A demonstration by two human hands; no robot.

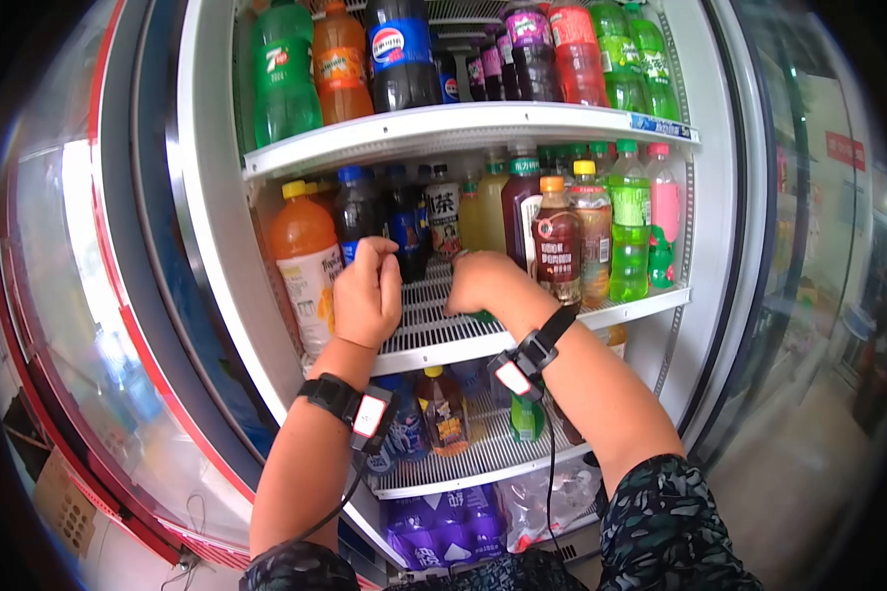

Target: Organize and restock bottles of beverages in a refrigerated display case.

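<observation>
My left hand (367, 295) is at the front of the middle fridge shelf (443, 340), its fingers curled in with nothing visible in them. Beside it stand a large orange drink bottle (306, 261) and a dark bottle with a blue cap (357, 207). To the right, my right hand (491, 284) reaches over the same shelf with bent fingers. A bit of green shows under it, but the palm hides what it grips. Close to that hand are a brown bottle with an orange cap (558, 246) and a tall dark purple bottle (519, 212).
The upper shelf (463, 123) carries several soda bottles, among them a large cola (399, 59). Below, a brown bottle with a yellow cap (443, 412) stands on the lower shelf (434, 483). Purple shrink-wrapped packs (445, 527) sit at the bottom. Glass doors flank both sides.
</observation>
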